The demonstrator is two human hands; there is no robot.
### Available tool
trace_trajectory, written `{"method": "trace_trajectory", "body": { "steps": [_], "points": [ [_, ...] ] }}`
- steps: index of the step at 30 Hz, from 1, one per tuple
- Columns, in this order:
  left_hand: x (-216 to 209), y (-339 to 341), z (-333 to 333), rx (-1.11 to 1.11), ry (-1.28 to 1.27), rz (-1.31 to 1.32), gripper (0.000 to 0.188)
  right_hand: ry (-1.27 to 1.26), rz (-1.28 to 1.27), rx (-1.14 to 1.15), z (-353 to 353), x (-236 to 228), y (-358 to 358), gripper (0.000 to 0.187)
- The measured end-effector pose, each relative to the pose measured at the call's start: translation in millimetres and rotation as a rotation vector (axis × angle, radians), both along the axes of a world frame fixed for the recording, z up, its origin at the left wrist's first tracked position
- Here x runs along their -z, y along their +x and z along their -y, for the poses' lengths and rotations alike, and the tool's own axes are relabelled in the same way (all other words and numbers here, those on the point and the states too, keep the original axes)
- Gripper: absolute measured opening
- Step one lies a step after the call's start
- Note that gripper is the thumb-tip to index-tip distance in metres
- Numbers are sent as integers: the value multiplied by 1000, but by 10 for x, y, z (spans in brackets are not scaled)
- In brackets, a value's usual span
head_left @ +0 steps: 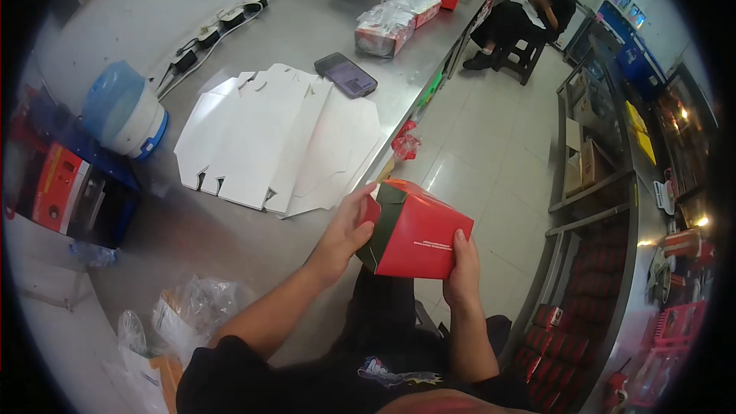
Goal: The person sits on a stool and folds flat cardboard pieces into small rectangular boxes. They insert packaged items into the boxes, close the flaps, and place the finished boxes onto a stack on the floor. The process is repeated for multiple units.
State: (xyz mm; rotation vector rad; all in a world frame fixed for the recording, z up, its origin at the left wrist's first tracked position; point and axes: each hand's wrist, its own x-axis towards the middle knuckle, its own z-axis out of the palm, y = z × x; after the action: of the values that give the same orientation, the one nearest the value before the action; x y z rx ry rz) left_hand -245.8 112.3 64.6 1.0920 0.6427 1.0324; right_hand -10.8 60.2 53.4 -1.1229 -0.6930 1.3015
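Between my two hands is a red cardboard box [422,234] with a dark green end, held above my lap beside the metal table. My left hand [346,228] grips the green end, its thumb on the near edge and its fingers at a flap. On the opposite side, my right hand [462,268] has its thumb on the red face; its other fingers are hidden behind the box. A stack of flat white carton blanks [249,138] lies on the table to the left, with notched tabs along the edges. Past it rests a dark smartphone [346,75].
Red boxes in clear plastic [387,27] stand farther along the metal table [303,27]. A white-and-blue container [126,111] and plastic bags [195,310] are at left. Metal shelving [567,261] with many red boxes runs along the right. A person [529,11] sits on a stool far back.
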Motion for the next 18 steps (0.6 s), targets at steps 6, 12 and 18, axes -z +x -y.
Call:
{"method": "trace_trajectory", "body": {
  "steps": [6,12,18],
  "points": [
    [56,29,83,-8,69,-75,82,-29,121,1,6,96,91,43],
    [87,117,69,-81,-87,-158,77,29,156,84,121,24,-28,45],
    [-70,151,82,-72,-62,-55,72,68,-11,125,233,-83,-62,63]
  ]
}}
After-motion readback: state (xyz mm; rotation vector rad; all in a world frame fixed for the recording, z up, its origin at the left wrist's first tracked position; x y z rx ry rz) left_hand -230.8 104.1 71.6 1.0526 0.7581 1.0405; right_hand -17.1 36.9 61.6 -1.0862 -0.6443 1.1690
